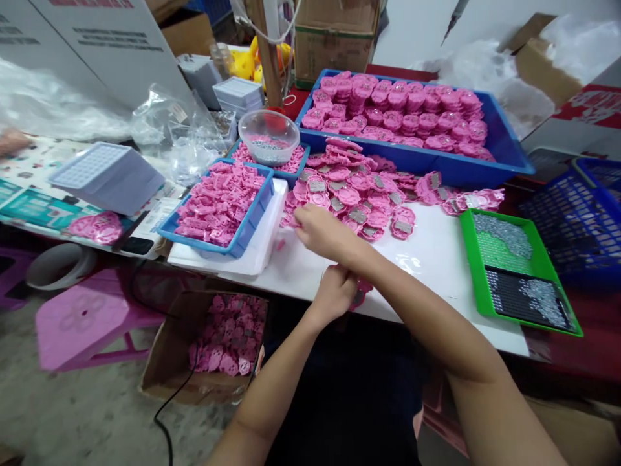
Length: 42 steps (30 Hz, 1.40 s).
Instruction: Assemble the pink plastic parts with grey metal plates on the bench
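Note:
My right hand (pixel 317 230) reaches leftward across my left forearm side, fingers closed, at the left edge of a heap of pink plastic pieces (pixel 349 194), many with grey metal plates. Whatever its fingertips hold is hidden. Below it, at the table's front edge, my left hand (pixel 336 288) is closed on a pink plastic piece (pixel 361 293), mostly covered by the hand and right wrist. A tiny pink part (pixel 281 244) lies loose left of my right hand. Left of that, a light blue tray (pixel 264 200) holds small pink parts.
Behind the heap stands a big blue bin (pixel 504 139) of stacked pink pieces. A green tray (pixel 473 259) with small clear parts is at right. A clear bowl (pixel 269 123) sits behind the blue tray. A cardboard box (pixel 165 349) and pink stool (pixel 82 317) stand below left.

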Available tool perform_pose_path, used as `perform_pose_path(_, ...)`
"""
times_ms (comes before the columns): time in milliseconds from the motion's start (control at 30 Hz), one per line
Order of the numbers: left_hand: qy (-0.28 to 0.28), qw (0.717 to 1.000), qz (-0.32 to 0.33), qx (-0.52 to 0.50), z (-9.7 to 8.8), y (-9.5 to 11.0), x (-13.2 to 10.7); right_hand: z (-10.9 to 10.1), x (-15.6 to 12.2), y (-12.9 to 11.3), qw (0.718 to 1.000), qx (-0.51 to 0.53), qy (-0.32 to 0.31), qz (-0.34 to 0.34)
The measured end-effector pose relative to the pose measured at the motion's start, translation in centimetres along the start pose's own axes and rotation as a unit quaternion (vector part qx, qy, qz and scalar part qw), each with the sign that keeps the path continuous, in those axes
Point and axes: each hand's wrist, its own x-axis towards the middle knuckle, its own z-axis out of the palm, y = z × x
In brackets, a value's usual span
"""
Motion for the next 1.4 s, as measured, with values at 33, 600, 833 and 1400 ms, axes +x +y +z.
perform_pose_path(33,0.001,1.000,-0.020,-0.004,0.1,0.1,0.0,-0.4,-0.4,0.9,0.998,0.050,0.018,0.012)
perform_pose_path(600,0.010,0.999,-0.034,-0.035,0.5,0.5,-1.2,1.4,-21.7,6.8,0.952,0.000,0.265,0.154)
perform_pose_path(833,0.007,0.999,-0.044,-0.003,0.7,0.5,-1.8,3.7,-25.0,5.4,0.967,-0.029,0.192,0.167)
perform_pose_path(1400,-0.019,0.999,-0.041,0.016,0.7,0.6,-1.9,4.2,-23.1,4.3,0.940,0.011,0.275,0.201)
